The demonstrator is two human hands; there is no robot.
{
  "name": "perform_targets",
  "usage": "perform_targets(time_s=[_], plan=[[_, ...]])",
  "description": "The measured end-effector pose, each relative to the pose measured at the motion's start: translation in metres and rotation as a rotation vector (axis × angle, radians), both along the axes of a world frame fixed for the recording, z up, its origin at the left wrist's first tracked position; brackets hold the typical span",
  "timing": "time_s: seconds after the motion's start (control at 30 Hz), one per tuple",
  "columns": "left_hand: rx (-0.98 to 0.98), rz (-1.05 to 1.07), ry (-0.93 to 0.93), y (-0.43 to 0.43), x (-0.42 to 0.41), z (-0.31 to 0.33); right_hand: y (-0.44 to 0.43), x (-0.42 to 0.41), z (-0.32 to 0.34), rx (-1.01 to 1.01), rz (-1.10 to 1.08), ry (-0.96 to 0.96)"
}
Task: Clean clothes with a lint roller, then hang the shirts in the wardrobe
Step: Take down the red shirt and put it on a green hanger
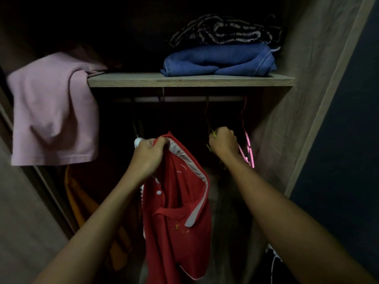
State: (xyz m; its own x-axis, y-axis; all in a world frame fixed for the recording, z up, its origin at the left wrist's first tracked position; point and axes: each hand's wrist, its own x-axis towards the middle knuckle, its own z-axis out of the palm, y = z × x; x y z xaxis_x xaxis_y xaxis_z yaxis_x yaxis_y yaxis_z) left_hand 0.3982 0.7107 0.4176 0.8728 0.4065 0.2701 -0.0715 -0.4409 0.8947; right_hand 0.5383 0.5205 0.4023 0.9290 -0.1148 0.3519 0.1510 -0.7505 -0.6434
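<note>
A: Why the split grip?

B: My left hand is clenched on the collar of the red shirt, so it hangs free in the near middle of the wardrobe. My right hand is closed round a yellow-green hanger below the rail, likely to unhook it.

A: Hard to read?

B: Plenty. A white object peeks behind my left hand; lint roller, can't confirm. The hanger's hook is lost in shadow. The pink hanger hangs just right.

Folded jeans on the wardrobe shelf; at nine o'clock, a shirt draped over its end; hangers on the rail beneath.
</note>
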Motion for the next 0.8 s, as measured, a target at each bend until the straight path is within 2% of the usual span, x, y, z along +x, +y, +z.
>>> perform_targets(time_s=[0.17, 0.33, 0.67, 0.8], plan=[[-0.004, 0.046, 0.0, -0.003, -0.009, 0.0, 0.001, -0.008, 0.008, 0.108, 0.103, -0.062], [-0.011, 0.06, -0.02, -0.002, -0.029, 0.002, -0.008, -0.047, -0.002, 0.118, 0.215, -0.11], [0.022, 0.026, -0.036, 0.002, -0.084, 0.006, -0.014, -0.195, -0.05, 0.368, 0.351, -0.133], [0.026, 0.002, -0.021, 0.001, -0.115, 0.008, -0.022, -0.253, -0.062, 0.465, 0.365, -0.299]])
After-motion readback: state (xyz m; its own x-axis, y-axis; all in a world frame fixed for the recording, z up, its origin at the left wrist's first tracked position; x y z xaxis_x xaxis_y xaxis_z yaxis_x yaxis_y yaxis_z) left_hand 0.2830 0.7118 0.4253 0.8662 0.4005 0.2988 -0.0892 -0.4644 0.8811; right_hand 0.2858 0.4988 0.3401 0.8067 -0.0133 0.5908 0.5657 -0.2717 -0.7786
